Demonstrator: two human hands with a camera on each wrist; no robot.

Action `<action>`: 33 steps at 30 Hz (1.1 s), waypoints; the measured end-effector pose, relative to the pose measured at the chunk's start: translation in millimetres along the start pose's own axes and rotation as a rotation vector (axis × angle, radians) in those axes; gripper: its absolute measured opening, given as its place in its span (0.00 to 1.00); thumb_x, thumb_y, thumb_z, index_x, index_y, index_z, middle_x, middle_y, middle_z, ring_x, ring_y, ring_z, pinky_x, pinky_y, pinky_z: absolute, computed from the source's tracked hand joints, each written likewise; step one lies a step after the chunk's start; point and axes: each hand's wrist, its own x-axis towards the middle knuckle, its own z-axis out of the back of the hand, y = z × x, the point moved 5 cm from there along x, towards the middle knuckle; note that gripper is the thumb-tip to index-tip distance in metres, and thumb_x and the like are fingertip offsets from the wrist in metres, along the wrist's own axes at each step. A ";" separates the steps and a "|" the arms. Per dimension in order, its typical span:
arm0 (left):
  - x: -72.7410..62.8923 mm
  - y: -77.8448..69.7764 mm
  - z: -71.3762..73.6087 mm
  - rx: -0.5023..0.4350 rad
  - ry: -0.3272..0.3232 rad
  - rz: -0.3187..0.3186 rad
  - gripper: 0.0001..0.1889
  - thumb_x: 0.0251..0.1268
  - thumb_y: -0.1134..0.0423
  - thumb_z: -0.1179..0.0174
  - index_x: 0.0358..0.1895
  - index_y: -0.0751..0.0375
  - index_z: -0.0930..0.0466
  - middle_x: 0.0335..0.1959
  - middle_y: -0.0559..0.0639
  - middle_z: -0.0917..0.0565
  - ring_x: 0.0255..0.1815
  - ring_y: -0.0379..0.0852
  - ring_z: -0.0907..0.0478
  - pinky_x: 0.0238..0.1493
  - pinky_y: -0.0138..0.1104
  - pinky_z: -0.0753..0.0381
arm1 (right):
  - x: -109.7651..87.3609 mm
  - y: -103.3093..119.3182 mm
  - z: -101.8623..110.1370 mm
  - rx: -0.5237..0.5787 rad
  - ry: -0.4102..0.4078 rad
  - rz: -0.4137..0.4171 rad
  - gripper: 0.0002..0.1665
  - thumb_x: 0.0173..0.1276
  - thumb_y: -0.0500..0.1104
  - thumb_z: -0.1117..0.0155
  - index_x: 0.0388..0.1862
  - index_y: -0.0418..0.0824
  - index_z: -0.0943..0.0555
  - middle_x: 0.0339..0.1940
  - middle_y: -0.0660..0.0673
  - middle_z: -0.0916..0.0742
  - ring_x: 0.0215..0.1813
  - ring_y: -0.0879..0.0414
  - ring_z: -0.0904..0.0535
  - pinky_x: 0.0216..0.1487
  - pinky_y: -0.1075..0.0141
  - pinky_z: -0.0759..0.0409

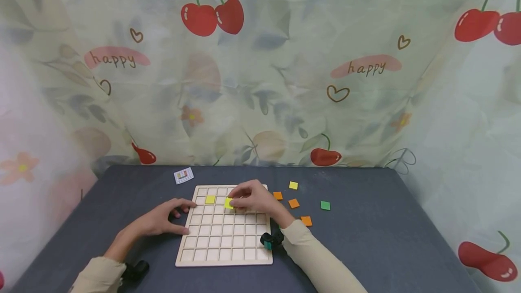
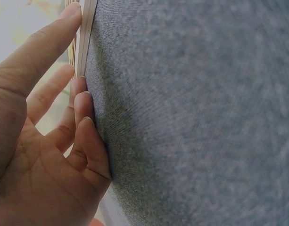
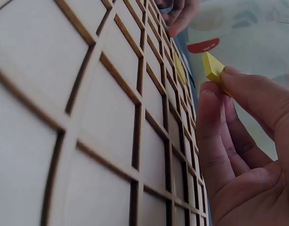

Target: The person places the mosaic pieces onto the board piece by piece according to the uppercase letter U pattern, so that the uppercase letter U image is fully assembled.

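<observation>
A pale wooden grid board [image 1: 224,257] with square recesses lies on the dark table. Between thumb and fingertips, my right hand [image 1: 254,198] pinches a yellow square tile [image 1: 228,203] over the board's upper middle; the right wrist view shows the tile [image 3: 211,68] raised above the grid and tilted. Another yellow tile [image 1: 210,199] sits in a recess near the upper left, left of the held one. At the board's left edge rests my left hand [image 1: 163,218], thumb and index finger spread apart, fingertips touching the side of the board [image 2: 85,35].
Right of the board lie loose tiles: a yellow one [image 1: 293,185], several orange ones such as this tile [image 1: 294,203], and a green one [image 1: 325,205]. A small printed card [image 1: 184,176] lies behind the board's left corner. Patterned curtain [image 1: 260,80] encloses the table [image 1: 366,238].
</observation>
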 end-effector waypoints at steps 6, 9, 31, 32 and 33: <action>0.4 0.1 0.8 0.007 -0.002 0.006 0.35 0.59 0.53 0.24 0.68 0.61 0.26 0.50 0.51 0.26 0.48 0.51 0.29 0.50 0.44 0.28 | 11.0 3.7 -8.0 -0.033 0.001 0.026 0.10 0.70 0.35 0.30 0.49 0.33 0.13 0.39 0.41 0.11 0.38 0.42 0.15 0.43 0.60 0.18; 0.6 -0.1 1.2 0.007 0.000 0.007 0.35 0.59 0.53 0.24 0.68 0.61 0.26 0.50 0.51 0.26 0.48 0.51 0.29 0.50 0.44 0.28 | 16.3 4.0 -12.8 -0.012 0.005 0.015 0.10 0.70 0.34 0.30 0.48 0.32 0.13 0.37 0.41 0.11 0.37 0.38 0.15 0.41 0.59 0.18; 2.9 3.5 -1.4 -0.015 0.021 0.016 0.35 0.60 0.53 0.24 0.68 0.61 0.26 0.51 0.51 0.26 0.49 0.52 0.28 0.51 0.45 0.27 | 39.7 -0.9 -38.3 -0.076 -0.034 -0.088 0.07 0.66 0.34 0.27 0.42 0.33 0.11 0.31 0.47 0.12 0.31 0.49 0.16 0.32 0.66 0.21; 2.9 3.5 -1.3 -0.013 0.021 0.014 0.35 0.60 0.53 0.24 0.68 0.61 0.26 0.51 0.51 0.26 0.49 0.52 0.28 0.51 0.45 0.27 | 40.6 -1.1 -39.4 -0.082 -0.033 -0.088 0.07 0.66 0.34 0.27 0.42 0.34 0.11 0.30 0.47 0.12 0.30 0.49 0.16 0.32 0.66 0.21; 2.9 3.4 -1.2 -0.012 0.020 0.012 0.35 0.60 0.53 0.24 0.68 0.61 0.26 0.51 0.51 0.26 0.49 0.52 0.28 0.51 0.45 0.27 | 41.3 -1.3 -40.4 -0.082 -0.033 -0.091 0.06 0.66 0.34 0.27 0.42 0.34 0.11 0.30 0.47 0.12 0.30 0.49 0.16 0.32 0.66 0.21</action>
